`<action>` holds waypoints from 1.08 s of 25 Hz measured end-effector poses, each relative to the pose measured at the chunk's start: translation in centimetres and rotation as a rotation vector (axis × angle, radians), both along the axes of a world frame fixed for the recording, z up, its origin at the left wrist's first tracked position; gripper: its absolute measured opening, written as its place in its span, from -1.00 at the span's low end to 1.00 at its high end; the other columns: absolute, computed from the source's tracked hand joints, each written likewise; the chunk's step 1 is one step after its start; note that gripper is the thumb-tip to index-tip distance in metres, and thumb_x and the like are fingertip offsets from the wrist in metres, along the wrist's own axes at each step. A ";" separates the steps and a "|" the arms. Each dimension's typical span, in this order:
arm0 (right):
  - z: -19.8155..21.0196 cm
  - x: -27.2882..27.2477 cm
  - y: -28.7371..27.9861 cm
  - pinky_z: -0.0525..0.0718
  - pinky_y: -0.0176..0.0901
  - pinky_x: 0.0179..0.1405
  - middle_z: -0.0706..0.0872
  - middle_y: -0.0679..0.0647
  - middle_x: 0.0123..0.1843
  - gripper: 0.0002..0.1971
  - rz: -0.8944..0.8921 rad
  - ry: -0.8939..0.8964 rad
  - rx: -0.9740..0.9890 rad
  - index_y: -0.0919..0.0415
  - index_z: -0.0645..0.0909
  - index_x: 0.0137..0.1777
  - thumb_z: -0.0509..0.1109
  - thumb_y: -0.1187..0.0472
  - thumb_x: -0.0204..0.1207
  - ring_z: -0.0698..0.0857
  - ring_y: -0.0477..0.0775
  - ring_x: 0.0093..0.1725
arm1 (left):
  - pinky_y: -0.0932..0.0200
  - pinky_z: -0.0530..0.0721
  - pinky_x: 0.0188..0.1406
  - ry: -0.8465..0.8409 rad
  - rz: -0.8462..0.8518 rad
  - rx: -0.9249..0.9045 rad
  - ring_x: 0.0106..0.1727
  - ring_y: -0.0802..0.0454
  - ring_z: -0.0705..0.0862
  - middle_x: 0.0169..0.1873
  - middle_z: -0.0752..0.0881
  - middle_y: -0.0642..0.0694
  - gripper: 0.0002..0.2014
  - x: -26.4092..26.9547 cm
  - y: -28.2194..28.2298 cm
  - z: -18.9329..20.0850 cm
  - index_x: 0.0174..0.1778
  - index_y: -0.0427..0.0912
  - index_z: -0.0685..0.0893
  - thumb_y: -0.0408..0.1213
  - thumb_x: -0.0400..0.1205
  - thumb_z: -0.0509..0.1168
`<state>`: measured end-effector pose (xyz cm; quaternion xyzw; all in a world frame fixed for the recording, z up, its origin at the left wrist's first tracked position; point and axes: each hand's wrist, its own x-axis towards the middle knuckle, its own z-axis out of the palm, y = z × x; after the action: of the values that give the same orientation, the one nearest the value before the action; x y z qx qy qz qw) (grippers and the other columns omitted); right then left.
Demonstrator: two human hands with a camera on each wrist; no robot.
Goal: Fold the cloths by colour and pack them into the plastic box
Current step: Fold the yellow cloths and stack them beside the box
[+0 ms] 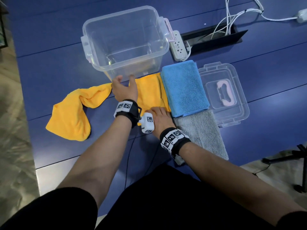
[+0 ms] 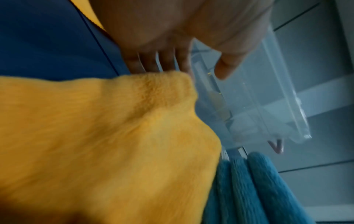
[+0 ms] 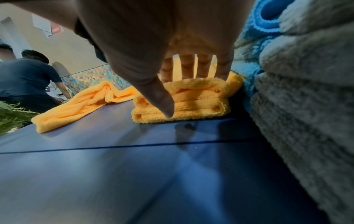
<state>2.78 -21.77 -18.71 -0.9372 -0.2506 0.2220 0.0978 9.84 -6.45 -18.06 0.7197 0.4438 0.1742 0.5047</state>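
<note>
Under both hands' flat, spread fingers point(image 3: 186, 66) lies the folded yellow cloth point(image 1: 150, 90), pressed, not gripped.

No readable words, brand names or numbers show in any view. The only printed marks are black-and-white square code patterns on the white-and-black band on the left wrist point(image 1: 125, 108), on the matching band on the right wrist point(image 1: 172, 140) and on the small white block point(image 1: 147, 122) between them; these carry no letters or digits.
</note>
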 end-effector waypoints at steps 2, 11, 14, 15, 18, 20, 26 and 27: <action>0.0 -0.3 0.0 0.47 0.18 0.32 0.45 0.11 0.44 -0.37 -0.045 -0.067 0.070 0.05 0.47 0.41 0.43 0.31 0.28 0.38 0.24 0.41 | 0.02 0.49 0.11 -0.079 -0.325 0.490 0.09 -0.06 0.59 0.05 0.69 -0.04 -0.79 -1.5 -0.6 -1.2 0.08 -0.12 0.66 -0.10 0.63 0.29; 0.0 -3.3 -0.9 0.08 0.17 0.65 -0.14 0.33 0.71 -0.08 -0.108 0.006 -0.183 0.42 -0.17 0.67 0.30 0.10 0.50 -0.11 0.30 0.70 | -0.34 -0.09 0.64 0.362 -1.458 0.989 0.72 -0.23 -0.08 0.72 -0.04 -0.13 -0.33 -1.4 -0.4 -4.1 0.73 0.00 0.02 -0.22 0.68 0.11; 0.0 -3.8 -1.4 0.09 0.17 0.64 -0.12 0.32 0.71 -0.07 -0.112 -0.058 -0.167 0.38 -0.14 0.68 0.34 0.12 0.46 -0.08 0.31 0.70 | -0.27 -0.12 0.65 0.340 -1.311 0.878 0.73 -0.20 -0.06 0.72 0.02 -0.18 -0.36 -1.2 -0.9 -3.1 0.72 -0.07 0.03 -0.12 0.72 0.09; -0.1 -3.8 -1.5 0.09 0.17 0.62 -0.09 0.30 0.72 -0.10 -0.104 -0.088 -0.130 0.30 -0.10 0.70 0.34 0.16 0.45 -0.06 0.30 0.70 | -0.25 -0.06 0.65 0.298 -1.205 0.811 0.72 -0.21 0.00 0.71 0.10 -0.19 -0.40 -1.7 -0.7 -2.9 0.70 -0.08 0.15 -0.06 0.72 0.10; -0.2 -3.7 -1.5 -0.01 0.20 0.64 -0.15 0.22 0.73 -0.07 0.049 -0.034 -0.173 0.09 -0.16 0.71 0.34 0.22 0.46 -0.13 0.28 0.70 | -0.26 0.08 0.62 0.297 -1.276 0.769 0.71 -0.22 0.08 0.68 0.19 -0.20 -0.39 -5.3 0.7 -2.9 0.63 -0.06 0.36 0.15 0.69 0.04; 0.0 -3.7 -1.3 -0.06 0.21 0.66 -0.18 0.22 0.73 -0.06 0.066 0.004 -0.199 0.05 -0.17 0.71 0.36 0.23 0.46 -0.17 0.29 0.70 | -0.29 0.09 0.63 0.306 -1.208 0.753 0.71 -0.22 0.09 0.67 0.20 -0.22 -0.30 -8.8 2.7 -3.5 0.64 -0.10 0.33 0.22 0.64 -0.06; -0.2 -5.5 0.5 -0.12 0.19 0.68 -0.27 0.14 0.73 -0.19 0.228 0.046 -0.154 -0.11 -0.01 0.69 0.30 0.26 0.52 -0.26 0.24 0.70 | -0.32 0.16 0.56 0.575 -0.337 0.562 0.66 -0.35 0.12 0.65 0.21 -0.29 -0.31 -18.6 12.3 -3.2 0.63 -0.18 0.28 -0.03 0.60 0.31; -0.3 -6.1 0.7 -0.10 0.17 0.68 -0.28 0.13 0.73 -0.19 0.220 0.048 -0.134 -0.10 -0.01 0.70 0.29 0.27 0.53 -0.26 0.22 0.70 | -0.34 0.25 0.52 0.674 -0.300 0.456 0.64 -0.35 0.13 0.66 0.18 -0.27 -0.27 -20.2 13.4 -3.3 0.65 -0.16 0.23 -0.02 0.60 0.33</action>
<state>-3.36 -21.04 -18.97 -0.9031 -0.3339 0.2697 0.0158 -10.35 6.97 -21.38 0.8860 0.4244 -0.0525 0.1795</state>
